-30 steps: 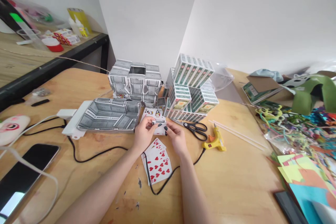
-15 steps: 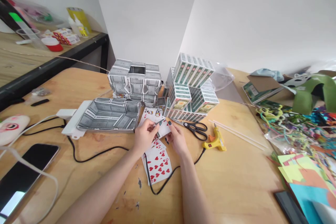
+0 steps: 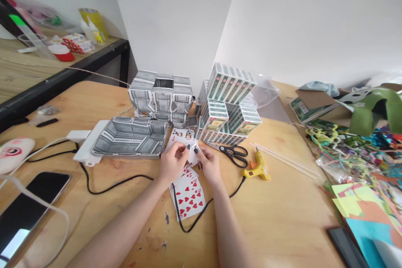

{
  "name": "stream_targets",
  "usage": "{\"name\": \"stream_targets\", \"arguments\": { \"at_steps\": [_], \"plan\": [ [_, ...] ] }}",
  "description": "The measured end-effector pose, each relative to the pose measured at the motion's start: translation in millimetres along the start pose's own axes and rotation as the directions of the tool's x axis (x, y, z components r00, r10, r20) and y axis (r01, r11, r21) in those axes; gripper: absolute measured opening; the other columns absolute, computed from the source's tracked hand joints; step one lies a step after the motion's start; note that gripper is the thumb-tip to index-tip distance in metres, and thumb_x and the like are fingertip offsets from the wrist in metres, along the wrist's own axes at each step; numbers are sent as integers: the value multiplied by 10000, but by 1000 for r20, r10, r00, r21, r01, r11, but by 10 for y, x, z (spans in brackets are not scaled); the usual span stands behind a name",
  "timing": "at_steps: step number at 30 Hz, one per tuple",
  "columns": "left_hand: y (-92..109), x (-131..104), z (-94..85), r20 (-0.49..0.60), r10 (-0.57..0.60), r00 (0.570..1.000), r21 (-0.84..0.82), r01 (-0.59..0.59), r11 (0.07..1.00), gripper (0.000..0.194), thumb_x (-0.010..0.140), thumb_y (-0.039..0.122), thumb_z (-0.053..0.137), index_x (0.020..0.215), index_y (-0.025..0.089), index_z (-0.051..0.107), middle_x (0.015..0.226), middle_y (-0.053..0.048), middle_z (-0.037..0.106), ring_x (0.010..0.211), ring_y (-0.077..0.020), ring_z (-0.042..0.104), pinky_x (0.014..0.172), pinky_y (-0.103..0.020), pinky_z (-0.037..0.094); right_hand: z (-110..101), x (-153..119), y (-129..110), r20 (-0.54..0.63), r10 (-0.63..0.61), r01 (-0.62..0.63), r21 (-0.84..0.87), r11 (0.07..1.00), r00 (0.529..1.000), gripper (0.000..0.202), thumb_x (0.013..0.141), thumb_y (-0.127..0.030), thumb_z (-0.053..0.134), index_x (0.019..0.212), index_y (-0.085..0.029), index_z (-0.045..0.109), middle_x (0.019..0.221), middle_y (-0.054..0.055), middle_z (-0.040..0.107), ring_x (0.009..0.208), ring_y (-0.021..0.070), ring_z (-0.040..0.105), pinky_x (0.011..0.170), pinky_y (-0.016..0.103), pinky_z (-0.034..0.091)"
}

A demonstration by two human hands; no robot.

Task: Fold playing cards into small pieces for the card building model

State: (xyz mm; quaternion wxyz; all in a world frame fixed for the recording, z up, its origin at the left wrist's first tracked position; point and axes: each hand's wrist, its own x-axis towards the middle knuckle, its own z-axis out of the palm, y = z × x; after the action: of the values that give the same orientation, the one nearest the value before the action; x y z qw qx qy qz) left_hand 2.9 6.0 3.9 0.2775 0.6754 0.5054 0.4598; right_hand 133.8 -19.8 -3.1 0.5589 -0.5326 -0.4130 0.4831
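Note:
My left hand (image 3: 172, 162) and my right hand (image 3: 210, 165) meet at the middle of the table. Both pinch a small white playing card (image 3: 192, 158) between thumbs and fingers, and a corner of it appears bent up near my right thumb. Beneath and behind lie more face-up cards (image 3: 182, 134). Closer to me, a nine of hearts (image 3: 190, 201) tops some overlapping cards, crossed by a black cord. An open tray made of grey-backed cards (image 3: 132, 139) sits to the left. Behind it stands a larger structure of the same cards (image 3: 160, 97) with a square opening on top.
Stacked card boxes (image 3: 215, 115) rise at the back. Right of my hands lie black-handled scissors (image 3: 235, 155), a yellow glue gun (image 3: 258, 169) and thin white sticks (image 3: 284, 161). A phone (image 3: 31, 205) and a white power strip (image 3: 86, 153) are left; craft scraps (image 3: 361, 150) cover the far right.
The card between my hands has turned, and one corner of it now looks folded up. My right fingers have shifted slightly up and left; my left hand has hardly moved.

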Motion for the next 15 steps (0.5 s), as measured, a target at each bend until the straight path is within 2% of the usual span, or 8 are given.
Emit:
{"name": "stream_targets", "arguments": {
  "at_steps": [2,4,6,10,15],
  "plan": [
    [7,6,6,29,83,996,-15,-83,996,144,787,251,551,916,192,576,850,-13,661,735,-119,619,672,-220,494,1,-6,21,5,-87,87,-105,991,996,210,772,-334,557,857,-189,682,788,28,678,640,144,584,580,253,466],
    [6,15,9,73,169,983,-11,-169,986,183,803,226,532,977,199,585,943,-33,658,853,-142,614,762,-259,493,3,-16,39,15,-154,154,-198,968,988,196,779,-302,537,850,-195,685,874,40,692,788,184,616,721,296,482],
    [-5,21,8,91,218,972,-9,-218,976,164,828,204,499,955,200,603,933,-36,660,880,-148,607,792,-276,485,6,-25,54,13,-177,174,-262,949,984,200,787,-292,520,850,-188,678,856,44,695,767,185,622,717,302,488],
    [-28,17,-1,28,235,972,-15,-235,972,156,848,171,469,899,194,615,862,-30,659,827,-135,606,758,-269,487,3,-29,81,-41,-182,160,-317,935,982,191,780,-306,532,838,-165,647,769,39,677,648,161,600,599,269,483],
    [-33,15,-1,28,255,967,19,-255,967,128,841,198,500,895,197,616,849,-26,668,811,-141,612,741,-278,489,-20,-37,98,-96,-285,221,-419,881,954,186,810,-279,486,855,-167,627,816,52,674,713,167,610,650,276,485]
  ]
}}
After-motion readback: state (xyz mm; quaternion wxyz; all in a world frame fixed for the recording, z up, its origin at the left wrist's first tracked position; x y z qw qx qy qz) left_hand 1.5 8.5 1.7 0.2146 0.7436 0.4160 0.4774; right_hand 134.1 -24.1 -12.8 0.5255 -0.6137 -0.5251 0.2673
